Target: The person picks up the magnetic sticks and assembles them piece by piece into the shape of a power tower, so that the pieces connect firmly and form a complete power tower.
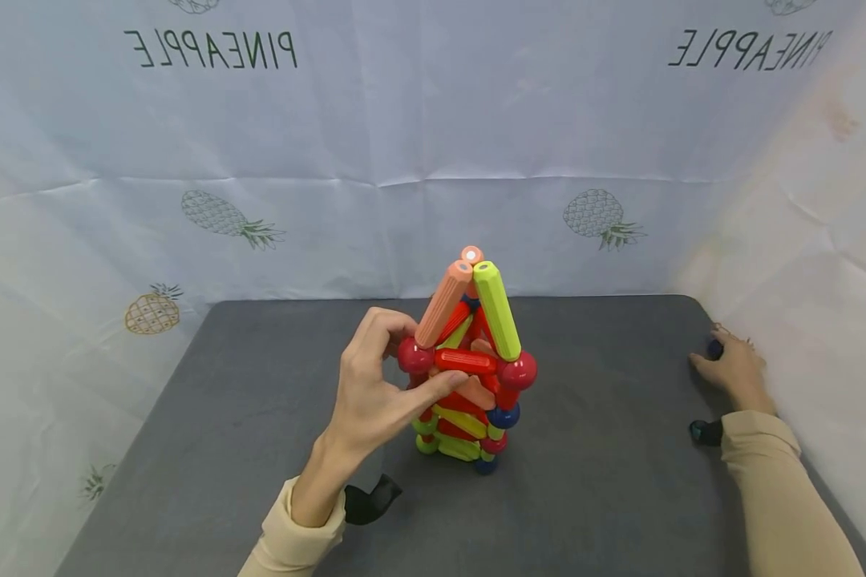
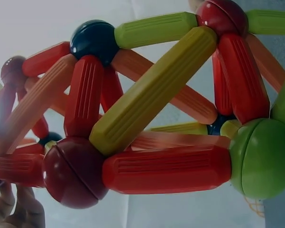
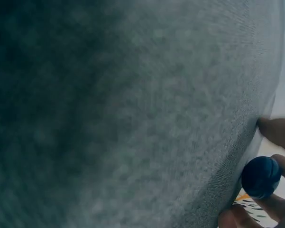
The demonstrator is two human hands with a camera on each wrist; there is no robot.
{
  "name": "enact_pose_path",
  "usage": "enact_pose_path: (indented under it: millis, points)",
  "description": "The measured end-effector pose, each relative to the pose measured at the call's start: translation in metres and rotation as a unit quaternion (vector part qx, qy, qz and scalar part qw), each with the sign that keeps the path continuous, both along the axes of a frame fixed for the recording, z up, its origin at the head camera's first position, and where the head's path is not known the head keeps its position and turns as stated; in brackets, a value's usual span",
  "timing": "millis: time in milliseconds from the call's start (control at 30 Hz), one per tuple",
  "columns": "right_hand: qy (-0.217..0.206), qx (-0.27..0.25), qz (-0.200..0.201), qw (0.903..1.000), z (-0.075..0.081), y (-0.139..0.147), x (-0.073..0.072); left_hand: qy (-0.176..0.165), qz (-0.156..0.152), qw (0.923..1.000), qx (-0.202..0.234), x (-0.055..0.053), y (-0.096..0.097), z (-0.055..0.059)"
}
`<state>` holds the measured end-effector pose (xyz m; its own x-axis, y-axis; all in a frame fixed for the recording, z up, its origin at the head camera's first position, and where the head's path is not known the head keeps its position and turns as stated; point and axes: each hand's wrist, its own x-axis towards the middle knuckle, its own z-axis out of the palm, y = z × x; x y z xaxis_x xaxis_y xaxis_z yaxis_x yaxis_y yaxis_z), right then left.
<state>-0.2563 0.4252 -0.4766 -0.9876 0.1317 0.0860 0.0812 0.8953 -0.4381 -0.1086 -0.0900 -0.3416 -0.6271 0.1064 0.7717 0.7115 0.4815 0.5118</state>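
A tall tower of ribbed rods and balls in red, green, yellow, orange and blue stands on the dark table. My left hand holds it near the top, the thumb lying across a short red rod and the fingers by a red ball. Above, two orange rods and a yellow-green rod lean together at their tips. In the left wrist view, the lattice fills the picture, with a large green ball close by. At the table's right edge, my right hand has its fingers around a dark blue ball, thumb apart from it.
The dark grey table meets a pale curtain printed with pineapples at the back. More white cloth hangs along the right edge, close beside the right hand. Black wrist straps show below the hands.
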Motion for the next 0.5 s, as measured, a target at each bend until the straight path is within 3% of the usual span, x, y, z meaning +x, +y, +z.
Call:
enact_pose_path:
  millis: [333, 500]
  points:
    - [0.037, -0.042, -0.036, 0.9978, 0.010, -0.019, 0.005, 0.014, 0.014, 0.9996, 0.019, 0.001, 0.005, -0.002]
    - [0.067, -0.101, -0.018, 0.9925, 0.040, -0.053, 0.002, 0.017, 0.032, 0.9991, 0.024, 0.001, 0.008, -0.002]
